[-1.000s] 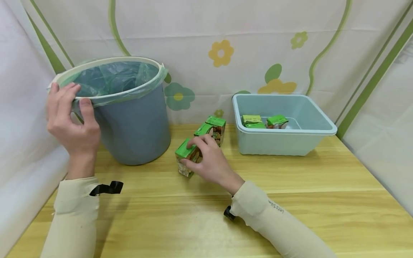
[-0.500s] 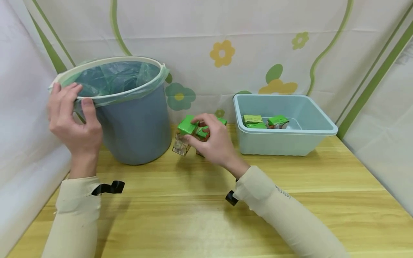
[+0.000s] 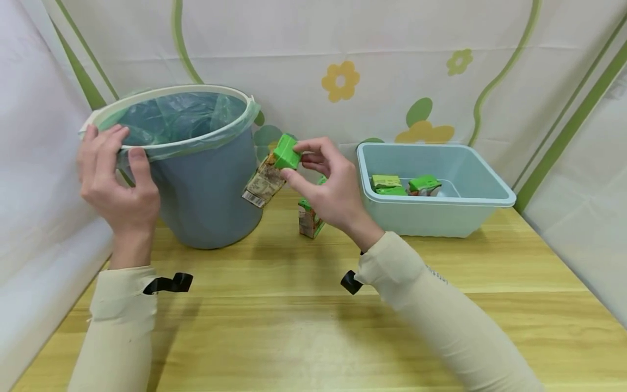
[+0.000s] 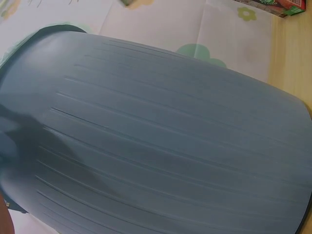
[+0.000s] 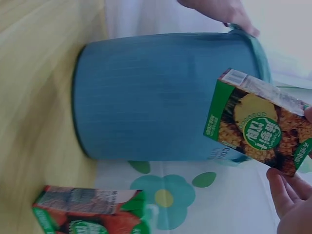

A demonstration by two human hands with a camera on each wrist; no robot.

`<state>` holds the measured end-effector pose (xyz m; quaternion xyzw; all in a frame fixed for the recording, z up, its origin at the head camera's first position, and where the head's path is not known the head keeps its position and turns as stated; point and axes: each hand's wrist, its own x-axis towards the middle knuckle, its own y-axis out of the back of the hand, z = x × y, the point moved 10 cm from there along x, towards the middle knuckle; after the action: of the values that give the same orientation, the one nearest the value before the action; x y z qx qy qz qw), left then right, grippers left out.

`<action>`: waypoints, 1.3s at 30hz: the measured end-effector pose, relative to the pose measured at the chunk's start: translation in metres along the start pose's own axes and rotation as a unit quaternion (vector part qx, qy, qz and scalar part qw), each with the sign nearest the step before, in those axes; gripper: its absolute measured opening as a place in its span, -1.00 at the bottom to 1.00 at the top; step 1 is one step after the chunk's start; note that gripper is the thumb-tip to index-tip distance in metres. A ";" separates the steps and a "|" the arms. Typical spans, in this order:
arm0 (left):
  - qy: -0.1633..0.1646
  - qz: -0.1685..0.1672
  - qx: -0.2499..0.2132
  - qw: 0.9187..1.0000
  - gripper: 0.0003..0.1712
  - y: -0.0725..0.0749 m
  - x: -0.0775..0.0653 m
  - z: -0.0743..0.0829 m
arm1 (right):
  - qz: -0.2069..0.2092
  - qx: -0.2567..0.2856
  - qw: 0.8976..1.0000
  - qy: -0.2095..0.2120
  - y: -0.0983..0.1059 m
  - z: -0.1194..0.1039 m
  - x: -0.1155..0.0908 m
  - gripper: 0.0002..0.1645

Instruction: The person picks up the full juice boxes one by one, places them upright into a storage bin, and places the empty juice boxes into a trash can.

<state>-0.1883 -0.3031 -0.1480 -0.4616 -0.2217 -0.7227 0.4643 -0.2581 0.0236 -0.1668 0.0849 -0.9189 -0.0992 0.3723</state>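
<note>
Moved: one carton [image 3: 266,179], lifted off the counter [image 3: 294,337], tilted beside the bin [image 3: 210,190], pinched by your right hand [image 3: 333,185]. Your left hand [image 3: 119,188]: gripping bin rim [image 3: 188,141]. Sorted, seemingly: tub [image 3: 421,219] cartons [image 3: 424,182]. Remaining: held carton, standing cartons [image 3: 308,220].

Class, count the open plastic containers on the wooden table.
2: a round blue bin at left, its rim held by the left hand, and a rectangular pale-blue tub at right.

Room abv bin [image 3: 208,193]; L hand [image 3: 120,182] blks its L side.
</note>
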 end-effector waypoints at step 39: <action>0.007 -0.008 0.003 1.000 -0.47 -0.003 -0.001 -0.004 | 0.085 0.175 0.980 0.030 -0.036 -0.037 0.057 -0.40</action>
<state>-0.1929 -0.3048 -0.1503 -0.4528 -0.2244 -0.7291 0.4616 -0.2693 -0.0290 -0.1112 0.0735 -0.9144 0.0979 0.3859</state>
